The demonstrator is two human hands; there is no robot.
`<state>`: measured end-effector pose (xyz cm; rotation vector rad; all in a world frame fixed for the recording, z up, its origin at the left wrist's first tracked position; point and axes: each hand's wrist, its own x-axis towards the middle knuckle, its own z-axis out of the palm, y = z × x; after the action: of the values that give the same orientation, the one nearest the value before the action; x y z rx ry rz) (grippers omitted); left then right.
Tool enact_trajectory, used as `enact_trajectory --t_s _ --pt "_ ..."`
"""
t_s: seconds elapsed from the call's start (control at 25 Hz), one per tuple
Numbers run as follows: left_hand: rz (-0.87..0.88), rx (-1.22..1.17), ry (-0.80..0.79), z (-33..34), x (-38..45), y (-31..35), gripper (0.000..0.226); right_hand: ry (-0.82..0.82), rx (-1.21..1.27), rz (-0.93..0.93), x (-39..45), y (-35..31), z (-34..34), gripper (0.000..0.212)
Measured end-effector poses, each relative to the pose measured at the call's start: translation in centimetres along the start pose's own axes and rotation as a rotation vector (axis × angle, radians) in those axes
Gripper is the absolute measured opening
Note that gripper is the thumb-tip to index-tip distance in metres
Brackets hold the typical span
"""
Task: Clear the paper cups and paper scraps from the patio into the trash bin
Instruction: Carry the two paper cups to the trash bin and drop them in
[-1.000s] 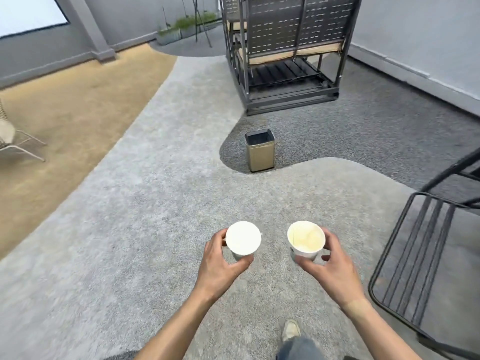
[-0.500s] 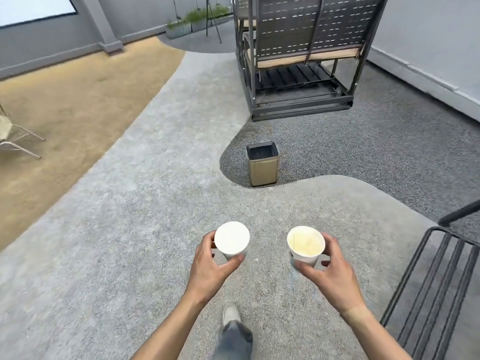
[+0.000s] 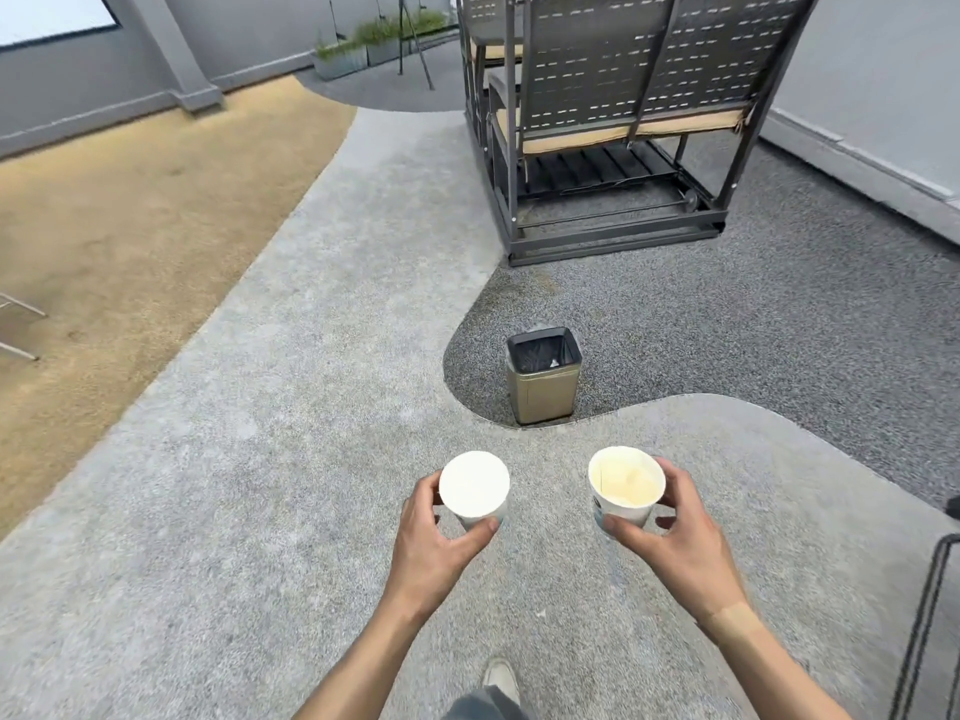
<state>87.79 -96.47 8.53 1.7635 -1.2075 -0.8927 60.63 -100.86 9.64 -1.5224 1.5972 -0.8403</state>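
My left hand [image 3: 434, 550] grips a white paper cup [image 3: 474, 485] held upright at waist height. A second paper cup [image 3: 626, 483], yellowish inside, is upright in my right hand [image 3: 675, 543]. The two cups are side by side, a hand's width apart. Ahead of them on the dark gravel stands a small square gold trash bin [image 3: 544, 389] lined with a black bag, with a pale scrap showing inside it. The bin is still some way beyond both hands.
A dark metal swing bench [image 3: 597, 122] stands beyond the bin. A black metal chair frame [image 3: 930, 615] is at the right edge. Tan ground lies to the left, with a wire chair leg [image 3: 15, 324] at the far left. Planters [image 3: 363, 49] line the back wall.
I have walked forward, so the bin and the bench are nearer. The black chair frame has slid almost out of view on the right. Both hands keep their cups.
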Motion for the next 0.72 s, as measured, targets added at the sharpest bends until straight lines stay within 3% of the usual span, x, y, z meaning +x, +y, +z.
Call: enact_trajectory --t_s 0.36,0.72 --pt "0.01 0.012 -0.049 1.6 18.5 2.1 0.076 0.031 0.027 0.041 16.4 -2.1 3.0 0.078" --pt "-0.061 0.054 0.018 8.4 34.4 7.2 0.078 -0.082 0.001 0.037 36.5 -1.4 0.6 0.08"
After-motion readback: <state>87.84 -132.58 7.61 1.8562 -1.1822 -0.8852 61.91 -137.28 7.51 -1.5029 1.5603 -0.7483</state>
